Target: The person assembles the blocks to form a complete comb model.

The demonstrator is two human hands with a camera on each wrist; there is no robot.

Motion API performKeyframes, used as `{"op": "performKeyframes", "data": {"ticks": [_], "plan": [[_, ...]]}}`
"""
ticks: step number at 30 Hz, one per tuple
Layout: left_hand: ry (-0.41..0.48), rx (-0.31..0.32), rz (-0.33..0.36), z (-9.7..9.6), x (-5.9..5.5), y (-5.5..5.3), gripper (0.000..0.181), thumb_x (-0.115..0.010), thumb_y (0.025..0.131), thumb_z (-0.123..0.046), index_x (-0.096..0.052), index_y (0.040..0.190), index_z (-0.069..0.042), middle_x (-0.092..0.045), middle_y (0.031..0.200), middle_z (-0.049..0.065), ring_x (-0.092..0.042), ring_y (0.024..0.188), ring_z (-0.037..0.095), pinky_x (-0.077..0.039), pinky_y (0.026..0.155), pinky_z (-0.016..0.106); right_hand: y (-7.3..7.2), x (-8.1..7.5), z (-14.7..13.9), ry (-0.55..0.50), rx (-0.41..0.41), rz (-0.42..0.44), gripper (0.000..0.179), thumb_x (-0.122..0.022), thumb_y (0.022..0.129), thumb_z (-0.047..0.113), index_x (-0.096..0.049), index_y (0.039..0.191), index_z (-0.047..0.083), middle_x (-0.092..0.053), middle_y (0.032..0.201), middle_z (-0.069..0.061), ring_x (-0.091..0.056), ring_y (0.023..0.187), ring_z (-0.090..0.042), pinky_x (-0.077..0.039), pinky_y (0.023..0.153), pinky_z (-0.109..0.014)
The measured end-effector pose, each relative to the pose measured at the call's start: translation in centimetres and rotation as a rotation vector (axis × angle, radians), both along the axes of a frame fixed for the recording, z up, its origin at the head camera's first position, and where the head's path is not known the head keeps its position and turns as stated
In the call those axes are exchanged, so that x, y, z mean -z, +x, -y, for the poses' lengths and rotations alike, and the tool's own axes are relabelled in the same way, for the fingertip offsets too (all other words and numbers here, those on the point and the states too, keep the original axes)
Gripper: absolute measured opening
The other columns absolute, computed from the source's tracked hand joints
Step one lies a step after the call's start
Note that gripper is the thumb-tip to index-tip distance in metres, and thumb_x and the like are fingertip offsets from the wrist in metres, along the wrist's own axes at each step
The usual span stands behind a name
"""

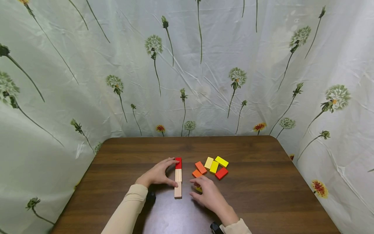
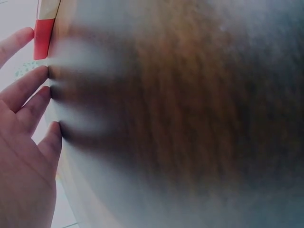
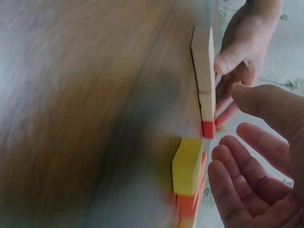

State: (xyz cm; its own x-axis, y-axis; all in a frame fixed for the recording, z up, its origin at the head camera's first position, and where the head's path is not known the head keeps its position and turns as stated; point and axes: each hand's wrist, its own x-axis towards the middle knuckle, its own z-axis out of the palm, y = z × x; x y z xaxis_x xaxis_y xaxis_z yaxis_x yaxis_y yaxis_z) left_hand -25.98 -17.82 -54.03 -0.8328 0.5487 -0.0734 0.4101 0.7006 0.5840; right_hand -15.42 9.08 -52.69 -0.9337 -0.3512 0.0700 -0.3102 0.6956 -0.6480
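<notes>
A straight row of small wooden blocks runs away from the person in the head view. It has a red block (image 1: 179, 165) at the far end, a light striped block (image 1: 178, 175) in the middle and a plain wood block (image 1: 178, 191) nearest. My left hand (image 1: 157, 172) lies along the row's left side, fingers spread, index fingertip at the red block and thumb by the plain one. Its other fingertips rest on the table in the left wrist view. My right hand (image 1: 209, 195) hovers with loosely bent fingers beside a yellow block (image 3: 186, 164), partly hidden beneath it in the head view.
Right of the row lie loose blocks: two orange ones, including this orange block (image 1: 201, 167), a cream block (image 1: 208, 162), two yellow ones, including this yellow block (image 1: 222, 161), and another red block (image 1: 221, 173). A flowered curtain (image 1: 204, 81) hangs behind the brown table (image 1: 263, 195).
</notes>
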Motion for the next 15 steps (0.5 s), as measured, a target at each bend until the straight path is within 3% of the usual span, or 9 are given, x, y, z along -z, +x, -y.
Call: {"op": "performKeyframes", "data": {"ticks": [15], "plan": [[-0.031,-0.047,0.004,0.0,0.1,-0.5,0.1,-0.097,0.072,-0.053,-0.055,0.156,-0.018,-0.039,0.172,0.018,-0.028,0.163,0.044,-0.035,0.125,0.068,0.3,1.2,-3.4,-0.053,0.12,-0.087,0.039,-0.095,0.081,0.014,-0.078,0.116,0.006,-0.07,0.102,-0.001,-0.069,0.091,-0.017,-0.062,0.085,-0.03]]}}
